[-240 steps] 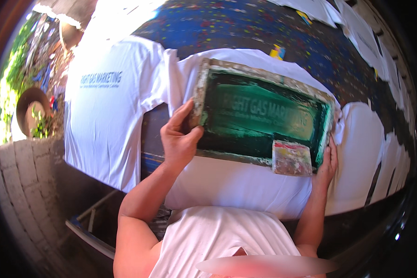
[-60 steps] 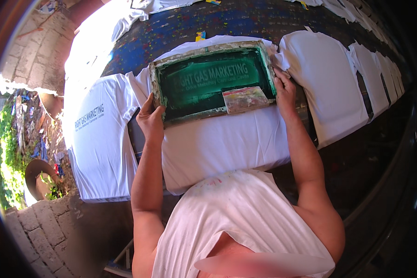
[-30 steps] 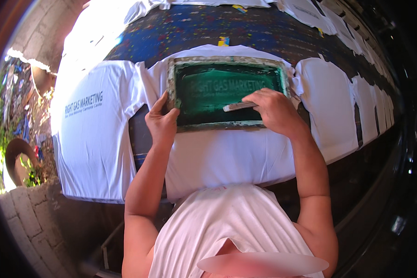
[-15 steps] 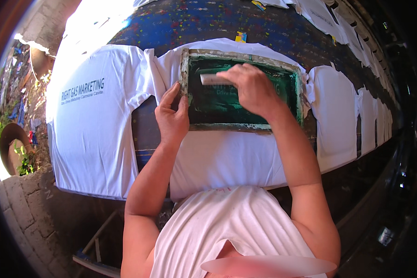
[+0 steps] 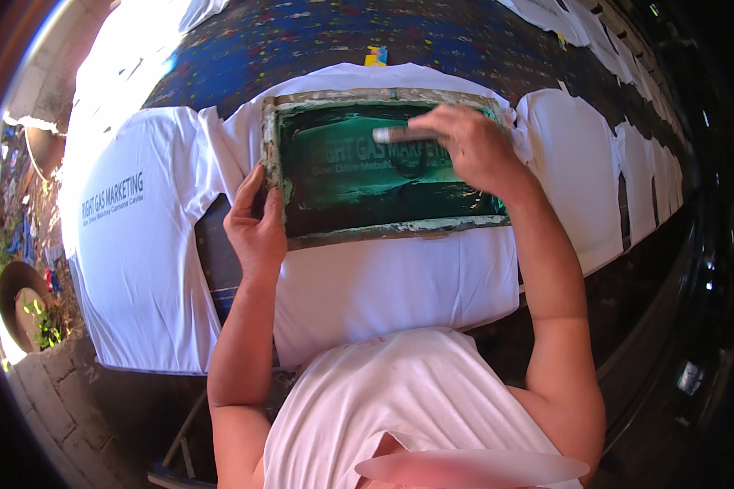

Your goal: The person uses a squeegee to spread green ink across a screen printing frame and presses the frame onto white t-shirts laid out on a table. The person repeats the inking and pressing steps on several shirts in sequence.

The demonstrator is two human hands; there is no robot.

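Observation:
A screen frame (image 5: pixel 387 95) with green ink over faint lettering rests on a white T-shirt (image 5: pixel 391 293) on the long table (image 5: pixel 236 49). My left hand (image 5: pixel 255 216) is closed round the frame's left edge, thumb and fingers pressed on it. Inside the screen, my right hand (image 5: pixel 473 151) grips a flat, pale-edged squeegee (image 5: pixel 390 135) over the lettering, its fingers curved along the top. Left of the frame lies another T-shirt (image 5: pixel 130 277) with dark printed lettering.
More white shirts (image 5: pixel 579 179) lie in a row to the right and along the table's far side (image 5: pixel 546 16). A small yellow-blue piece (image 5: pixel 376 55) sits behind the frame. At left are a paved floor (image 5: pixel 49 391), a round metal container (image 5: pixel 20 293), litter and plants.
Earlier my right hand held the frame's right edge with the squeegee lying inside. It then took up the squeegee, swept it left, and has since moved it rightward across the screen.

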